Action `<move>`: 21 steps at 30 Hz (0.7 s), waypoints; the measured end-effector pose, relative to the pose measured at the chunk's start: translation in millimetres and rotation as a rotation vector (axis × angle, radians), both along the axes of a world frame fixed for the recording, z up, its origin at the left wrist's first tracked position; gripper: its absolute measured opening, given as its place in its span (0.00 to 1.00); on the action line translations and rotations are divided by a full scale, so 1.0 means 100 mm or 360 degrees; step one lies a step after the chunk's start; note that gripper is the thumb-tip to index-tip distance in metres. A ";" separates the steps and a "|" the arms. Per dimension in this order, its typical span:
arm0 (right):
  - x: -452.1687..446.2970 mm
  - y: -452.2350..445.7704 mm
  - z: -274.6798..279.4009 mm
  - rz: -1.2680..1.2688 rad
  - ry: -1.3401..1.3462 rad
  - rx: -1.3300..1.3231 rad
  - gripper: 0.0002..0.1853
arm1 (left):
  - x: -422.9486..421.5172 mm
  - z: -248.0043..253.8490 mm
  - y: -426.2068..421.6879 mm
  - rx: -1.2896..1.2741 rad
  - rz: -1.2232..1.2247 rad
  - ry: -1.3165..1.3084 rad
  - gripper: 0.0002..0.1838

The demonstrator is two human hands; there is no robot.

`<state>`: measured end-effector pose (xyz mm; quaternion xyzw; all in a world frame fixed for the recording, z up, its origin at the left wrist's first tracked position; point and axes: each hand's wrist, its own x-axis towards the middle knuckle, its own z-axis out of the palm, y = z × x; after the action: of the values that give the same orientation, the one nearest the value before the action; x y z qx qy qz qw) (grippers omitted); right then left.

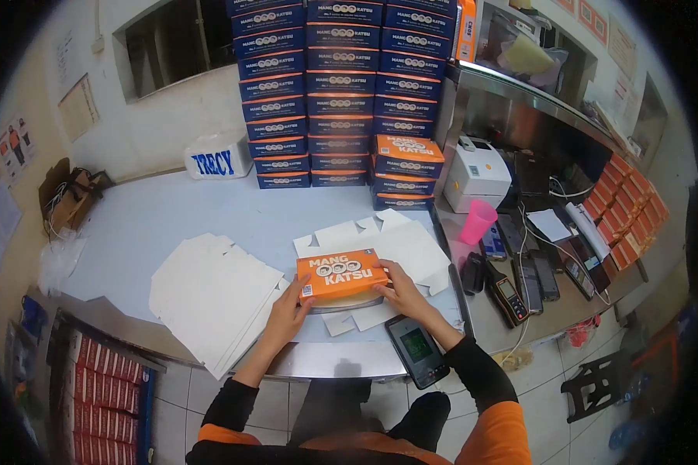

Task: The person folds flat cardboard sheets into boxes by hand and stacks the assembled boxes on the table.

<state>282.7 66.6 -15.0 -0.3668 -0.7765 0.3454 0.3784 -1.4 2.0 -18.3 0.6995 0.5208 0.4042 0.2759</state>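
An orange cardboard food box (pixel 329 291) printed "MANG KATSU" is held just above the near middle of the table. My left hand (pixel 289 304) grips its left end, thumb along the near side. At the right end, my right hand (pixel 400 290) has its fingers around the corner. The box's front flap stands partly open along the near edge. Beneath and behind it lie unfolded white box blanks (pixel 419 246). To the left of my left hand is a stack of flat white blanks (pixel 209 287). A smartphone (pixel 415 350) with a lit screen rests by my right forearm at the table edge.
Tall stacks of blue-and-orange boxes (pixel 341 81) stand at the back, beside a white "TRECY" pack (pixel 217 157). On the right counter are a white label printer (pixel 477 174), a pink cup (pixel 478 222), several phones and a handheld device (pixel 507 299). A stool (pixel 595 387) stands on the floor.
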 end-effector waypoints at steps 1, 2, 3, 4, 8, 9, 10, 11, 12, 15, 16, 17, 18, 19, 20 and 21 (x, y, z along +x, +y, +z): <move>0.00 0.02 0.01 -0.0008 0.0006 -0.0045 0.25 | -0.01 0.01 0.01 -0.0107 0.0024 -0.0039 0.30; 0.01 0.03 0.01 -0.0016 0.0013 -0.0087 0.23 | -0.04 0.02 0.02 -0.0115 0.0023 -0.0039 0.30; 0.03 0.02 0.00 -0.0018 0.0012 -0.0095 0.23 | -0.06 0.03 0.02 -0.0124 0.0005 -0.0055 0.28; 0.07 0.03 -0.03 0.0048 -0.0033 -0.0010 0.22 | -0.08 0.04 0.02 -0.0132 -0.0012 -0.0072 0.27; 0.20 0.11 -0.18 0.0162 -0.0037 -0.0042 0.23 | -0.21 -0.25 0.06 0.0221 -0.0043 0.0162 0.26; 0.19 0.12 -0.21 0.0165 -0.0037 -0.0039 0.23 | -0.20 -0.37 0.11 0.0148 -0.0052 -0.0136 0.29; 0.15 0.12 -0.22 0.0051 0.0053 -0.0235 0.25 | -0.18 -0.41 0.14 0.0073 -0.0063 -0.0434 0.32; 0.11 0.13 -0.21 -0.0066 0.0146 -0.0427 0.28 | -0.16 -0.45 0.18 0.0076 -0.0064 -0.0433 0.32; 0.09 0.16 -0.20 -0.0069 0.0147 -0.0425 0.28 | -0.13 -0.49 0.22 -0.0114 -0.0096 -0.0691 0.34; 0.03 0.14 -0.10 0.0088 0.0157 -0.0739 0.33 | -0.03 -0.45 0.26 -0.0283 -0.0097 -0.1066 0.38; 0.01 0.10 -0.07 0.0149 0.0235 -0.0725 0.34 | 0.02 -0.40 0.29 -0.0246 -0.0059 -0.1197 0.40; -0.01 0.08 -0.02 0.0209 0.0314 -0.0705 0.35 | 0.08 -0.23 0.27 -0.0237 -0.0068 -0.1191 0.40; -0.06 0.07 0.05 0.0206 0.0312 -0.0695 0.35 | 0.16 0.03 0.19 -0.0318 0.0126 -0.1290 0.39; -0.11 0.04 0.12 0.0175 0.0378 -0.0587 0.35 | 0.20 0.18 0.16 -0.0406 0.0326 -0.1393 0.38; -0.17 -0.01 0.21 0.0145 0.0443 -0.0483 0.36 | 0.21 0.18 0.21 -0.0408 0.0326 -0.1400 0.38; -0.20 -0.02 0.32 0.0086 0.0391 -0.0247 0.37 | 0.22 0.15 0.28 -0.0386 0.0386 -0.1297 0.39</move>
<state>262.8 64.2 17.2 -0.3288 -0.7050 0.4568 0.4315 20.1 29.9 -3.5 0.3793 0.4915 0.6125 0.4893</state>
